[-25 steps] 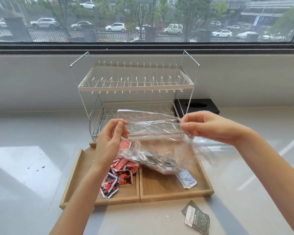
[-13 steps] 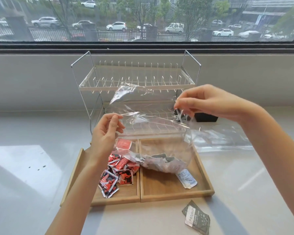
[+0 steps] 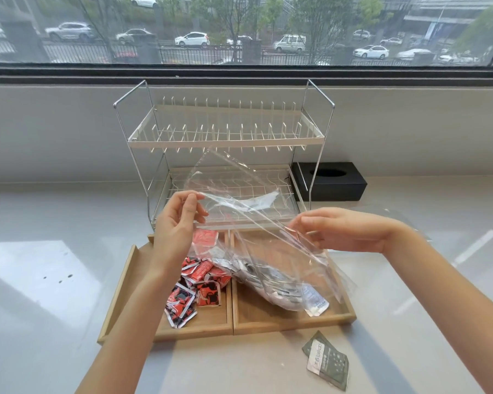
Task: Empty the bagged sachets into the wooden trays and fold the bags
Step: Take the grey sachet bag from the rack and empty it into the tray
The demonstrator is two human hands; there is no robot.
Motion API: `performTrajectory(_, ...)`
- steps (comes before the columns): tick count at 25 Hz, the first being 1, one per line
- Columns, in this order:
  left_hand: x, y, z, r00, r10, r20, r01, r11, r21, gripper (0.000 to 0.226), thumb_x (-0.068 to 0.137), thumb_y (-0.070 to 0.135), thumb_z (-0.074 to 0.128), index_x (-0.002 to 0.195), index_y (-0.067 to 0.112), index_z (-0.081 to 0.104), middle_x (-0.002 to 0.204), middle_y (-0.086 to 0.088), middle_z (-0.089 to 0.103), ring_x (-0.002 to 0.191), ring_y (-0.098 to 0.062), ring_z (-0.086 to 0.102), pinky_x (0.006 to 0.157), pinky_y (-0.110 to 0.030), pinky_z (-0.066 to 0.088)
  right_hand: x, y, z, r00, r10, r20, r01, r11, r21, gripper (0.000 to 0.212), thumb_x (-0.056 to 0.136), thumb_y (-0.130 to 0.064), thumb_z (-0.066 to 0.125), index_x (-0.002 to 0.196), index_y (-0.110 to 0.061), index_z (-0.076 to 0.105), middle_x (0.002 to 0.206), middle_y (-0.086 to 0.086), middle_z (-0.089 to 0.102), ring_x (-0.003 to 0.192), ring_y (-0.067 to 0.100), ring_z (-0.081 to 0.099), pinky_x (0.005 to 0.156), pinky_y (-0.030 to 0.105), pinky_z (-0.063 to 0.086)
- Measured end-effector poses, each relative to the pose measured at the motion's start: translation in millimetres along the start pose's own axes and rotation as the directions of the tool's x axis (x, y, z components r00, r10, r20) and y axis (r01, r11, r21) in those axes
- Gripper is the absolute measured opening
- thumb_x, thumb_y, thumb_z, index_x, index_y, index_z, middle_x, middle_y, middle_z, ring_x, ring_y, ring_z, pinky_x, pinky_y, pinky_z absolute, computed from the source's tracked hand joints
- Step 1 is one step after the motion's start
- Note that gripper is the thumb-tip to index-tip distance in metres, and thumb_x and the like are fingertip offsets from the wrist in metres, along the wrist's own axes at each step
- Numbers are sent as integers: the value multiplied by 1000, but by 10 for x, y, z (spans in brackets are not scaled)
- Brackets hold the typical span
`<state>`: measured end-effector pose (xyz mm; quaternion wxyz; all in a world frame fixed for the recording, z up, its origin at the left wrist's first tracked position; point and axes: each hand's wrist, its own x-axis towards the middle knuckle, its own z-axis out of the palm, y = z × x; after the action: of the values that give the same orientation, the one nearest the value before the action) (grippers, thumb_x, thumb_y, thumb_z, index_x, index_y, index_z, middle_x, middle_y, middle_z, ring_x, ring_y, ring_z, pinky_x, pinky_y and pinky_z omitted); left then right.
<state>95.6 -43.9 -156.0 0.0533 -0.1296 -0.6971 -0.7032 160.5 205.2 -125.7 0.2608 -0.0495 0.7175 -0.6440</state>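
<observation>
Clear bag (image 3: pixel 256 223) now tilted, right hand (image 3: pixel 345 231) lowered; left hand (image 3: pixel 177 223) pinching corner, right fingers pinching edge; grey sachets (image 3: pixel 271 282) sliding into right tray (image 3: pixel 293 322).

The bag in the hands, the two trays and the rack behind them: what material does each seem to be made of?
Bag: thin clear plastic film; see-through, creased, glossy. Trays: light wood, possibly bamboo; matte tan with visible grain. Rack: metal wire, the frame shiny, the shelves apparently coated white.
</observation>
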Motion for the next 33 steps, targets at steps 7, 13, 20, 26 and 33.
performTrajectory(7, -14, -21, -44, 999, -19, -27, 19, 1000, -5, 22, 93, 23, 41, 78, 30, 56, 69, 5, 53, 55, 7, 51, 56, -12, 44, -182, -59, 43, 996, -84, 38, 81, 995, 58, 26, 71, -37, 70, 71, -14, 58, 63, -7, 53, 61, 6, 52, 61, 14, 47)
performTrajectory(13, 12, -8, -59, 1000, 15, -7, -15, 1000, 1, 22, 93, 23, 42, 80, 30, 58, 62, 9, 51, 53, 4, 47, 53, -9, 40, -353, -480, 36, 950, -195, -244, 136, 962, -237, 18, 85, -23, 51, 71, -13, 52, 54, -12, 46, 51, 4, 39, 51, 12, 36)
performTrajectory(20, 46, 63, 19, 998, 56, -19, -56, 998, 2, 20, 93, 23, 42, 80, 28, 57, 66, 6, 55, 57, 5, 52, 59, -11, 42, -351, -825, -11, 711, -525, -468, 75, 718, -692, 9, 85, -20, 60, 76, -20, 64, 67, 10, 61, 60, 8, 52, 61, 20, 47)
performTrajectory(26, 89, 22, -12, 997, -11, -76, 8, 999, -47, 23, 94, 23, 40, 81, 30, 57, 69, 12, 62, 63, 5, 58, 62, -18, 44, -345, -604, -92, 600, -578, -553, 234, 788, -570, 5, 85, -34, 59, 90, -34, 59, 68, -16, 64, 67, -4, 58, 66, 8, 46)
performTrajectory(33, 157, 35, 20, 997, -9, -76, 5, 998, -58, 21, 95, 22, 39, 85, 27, 56, 76, 7, 61, 64, 5, 59, 58, -10, 48, -247, 477, 37, 663, -438, -606, 302, 898, -319, 85, 52, -87, 47, 126, -51, 29, 125, -19, 55, 119, 6, 51, 96, 27, 40)
